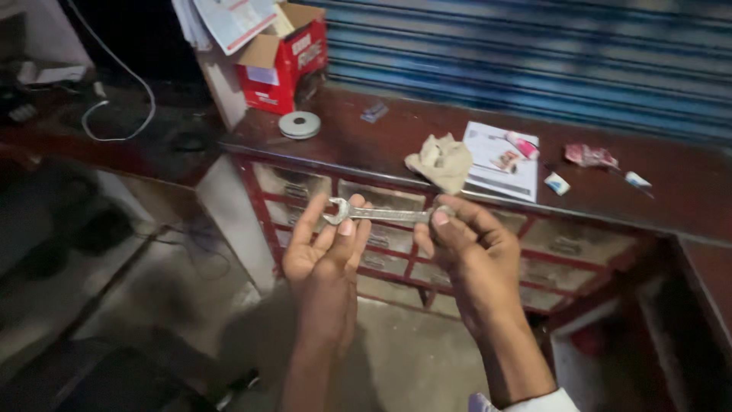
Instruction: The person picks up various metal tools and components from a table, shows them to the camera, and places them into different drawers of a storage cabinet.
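A silver open-end wrench (pixel 381 214) lies level between my two hands in front of a wooden counter. My left hand (pixel 324 248) pinches its open jaw end between thumb and fingertips, palm up. My right hand (pixel 461 240) grips the other end with fingers curled over it. Both hands are raised over the concrete floor.
The dark red counter (pixel 671 194) holds a crumpled beige cloth (pixel 442 160), a printed paper sheet (pixel 499 164), small tubes (pixel 557 183), a grey disc (pixel 299 124) and a red cardboard box (pixel 282 65). Rows of small drawers (pixel 381 202) sit below. A blue roller shutter (pixel 534 53) stands behind.
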